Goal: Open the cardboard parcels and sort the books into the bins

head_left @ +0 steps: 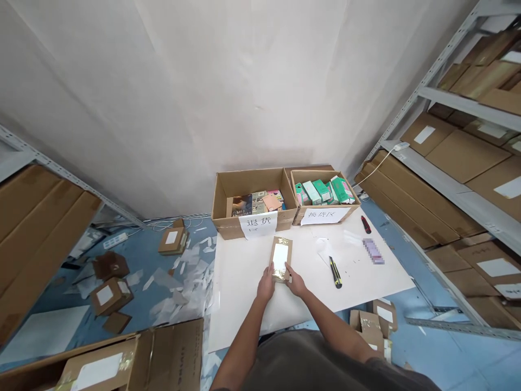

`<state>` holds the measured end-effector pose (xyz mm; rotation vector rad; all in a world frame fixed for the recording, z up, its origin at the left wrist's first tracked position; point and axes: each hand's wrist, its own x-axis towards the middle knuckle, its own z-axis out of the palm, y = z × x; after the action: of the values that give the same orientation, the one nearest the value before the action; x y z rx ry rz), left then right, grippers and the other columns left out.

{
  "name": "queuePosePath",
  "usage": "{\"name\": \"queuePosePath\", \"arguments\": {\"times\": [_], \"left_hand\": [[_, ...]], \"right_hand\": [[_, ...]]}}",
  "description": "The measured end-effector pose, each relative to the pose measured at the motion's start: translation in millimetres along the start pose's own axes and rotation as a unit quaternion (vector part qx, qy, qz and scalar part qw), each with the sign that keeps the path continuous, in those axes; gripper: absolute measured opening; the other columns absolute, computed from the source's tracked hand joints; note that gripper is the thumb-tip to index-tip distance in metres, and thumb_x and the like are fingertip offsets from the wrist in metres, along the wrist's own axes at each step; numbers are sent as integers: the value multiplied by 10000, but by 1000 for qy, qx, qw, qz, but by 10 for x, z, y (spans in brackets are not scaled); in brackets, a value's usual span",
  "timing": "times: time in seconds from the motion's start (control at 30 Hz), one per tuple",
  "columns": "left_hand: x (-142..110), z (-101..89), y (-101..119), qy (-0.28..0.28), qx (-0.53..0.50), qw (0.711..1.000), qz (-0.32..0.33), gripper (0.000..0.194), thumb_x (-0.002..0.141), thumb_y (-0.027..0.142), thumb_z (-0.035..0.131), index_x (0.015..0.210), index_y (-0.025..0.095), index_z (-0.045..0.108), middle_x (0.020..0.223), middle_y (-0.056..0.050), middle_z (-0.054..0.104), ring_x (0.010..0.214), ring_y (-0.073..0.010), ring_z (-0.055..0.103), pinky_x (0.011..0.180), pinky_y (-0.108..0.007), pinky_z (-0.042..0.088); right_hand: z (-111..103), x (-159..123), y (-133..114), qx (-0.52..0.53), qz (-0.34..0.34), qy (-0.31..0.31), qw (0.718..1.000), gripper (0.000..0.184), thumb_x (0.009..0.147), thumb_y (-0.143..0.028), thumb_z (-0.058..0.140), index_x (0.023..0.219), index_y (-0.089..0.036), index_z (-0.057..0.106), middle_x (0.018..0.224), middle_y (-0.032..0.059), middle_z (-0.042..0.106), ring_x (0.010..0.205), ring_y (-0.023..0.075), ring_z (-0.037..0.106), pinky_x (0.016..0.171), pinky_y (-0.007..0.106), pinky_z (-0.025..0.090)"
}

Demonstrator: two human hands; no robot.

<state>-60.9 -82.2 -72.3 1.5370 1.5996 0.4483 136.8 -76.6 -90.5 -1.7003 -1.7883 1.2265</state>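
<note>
A small brown cardboard box [276,245] with a white label and shiny clear tape is held above the white table [240,296]. My left hand [266,284] grips its lower left side, and my right hand [296,282] grips its lower right side, thumbs on top. To the right lies a yellow-and-black box cutter [335,273], beside a scrap of clear plastic [323,247]. Farther right are a red-and-black box cutter [366,224] and a blurred purple item [373,251].
Two open cartons, one with books and packets [255,229], one with green-and-white boxes [325,216], stand along the table's back. Loaded shelves [459,187] rise at right. Paper scraps [183,288] and parcels [110,296] litter the floor at left. A large carton [170,353] sits lower left.
</note>
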Motion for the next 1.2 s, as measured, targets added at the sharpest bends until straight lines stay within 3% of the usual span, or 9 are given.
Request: {"name": "queuePosePath", "arguments": {"times": [0.13, 0.3, 0.47, 0.63, 0.73, 0.83, 0.97, 1.07, 1.2], "left_hand": [[9, -124, 215, 60, 31, 998, 18, 637, 951, 307, 538, 1574, 266, 413, 1317, -92, 680, 1158, -247, 650, 998, -339, 481], [139, -250, 492, 131, -25, 990, 35, 623, 1003, 456, 449, 1594, 276, 364, 1264, -84, 670, 1093, -211, 661, 923, -309, 511], [289, -180, 576, 64, -37, 997, -6, 641, 1013, 436, 424, 1623, 285, 298, 1310, -92, 635, 1024, -196, 689, 920, -305, 518], [93, -125, 491, 58, -7, 998, 22, 707, 944, 479, 566, 1600, 322, 351, 1569, -90, 458, 1330, -265, 572, 1062, -370, 487], [-105, -16, 430, -24, -5, 997, 79, 1008, 718, 406, 823, 1601, 352, 341, 1718, -64, 210, 1478, -340, 418, 1128, -442, 463], [-168, 45, 464, 10, -22, 998, 60, 956, 742, 297, 784, 1598, 327, 359, 1711, -73, 241, 1524, -336, 348, 1183, -454, 415], [15, -77, 644, 108, -120, 987, 21, 797, 855, 373, 702, 1583, 309, 383, 1563, -89, 508, 1337, -284, 579, 1091, -419, 508], [235, -109, 788, 152, -182, 971, -20, 793, 944, 488, 591, 1633, 304, 245, 1557, -95, 524, 1222, -246, 652, 990, -376, 557], [445, 164, 902, 93, -127, 977, -144, 916, 943, 440, 591, 1660, 174, 87, 1527, -155, 552, 1311, -279, 609, 1073, -383, 486]], "right_hand": [[-401, 60, -223, -23, -23, 37, 999, 674, 890, -240, 579, 1550, -319, 469, 1254, 44, 738, 1088, 247, 706, 962, 362, 528], [-863, 262, -512, -51, 8, 116, 992, 517, 993, -352, 484, 1505, -291, 524, 994, 31, 776, 914, 218, 722, 862, 311, 526], [-840, 377, -493, -79, 85, 112, 987, 483, 1020, -331, 430, 1489, -281, 538, 1028, 59, 776, 969, 226, 723, 892, 325, 519], [-841, 35, -177, 9, -23, 15, 1000, 748, 923, -345, 600, 1617, -339, 322, 1437, 84, 620, 1117, 249, 693, 975, 408, 533], [-746, -213, 26, 29, -101, -55, 993, 920, 756, -252, 745, 1595, -356, 382, 1637, 70, 391, 1367, 307, 542, 1077, 441, 491], [-711, -255, 65, 34, -127, -39, 991, 805, 779, -187, 669, 1543, -354, 481, 1605, 44, 446, 1431, 300, 482, 1152, 457, 432], [-949, 70, -170, 66, -119, 29, 990, 598, 935, -319, 560, 1529, -347, 497, 1461, 46, 612, 1261, 270, 630, 1032, 424, 531], [-1108, 433, -366, 40, -77, 68, 994, 565, 1015, -425, 466, 1571, -334, 418, 1357, 47, 687, 1125, 239, 696, 969, 364, 544], [-1026, 740, -376, -49, 29, 4, 998, 598, 1003, -399, 492, 1570, -220, 431, 1161, 114, 767, 1047, 278, 725, 941, 363, 519]]}}
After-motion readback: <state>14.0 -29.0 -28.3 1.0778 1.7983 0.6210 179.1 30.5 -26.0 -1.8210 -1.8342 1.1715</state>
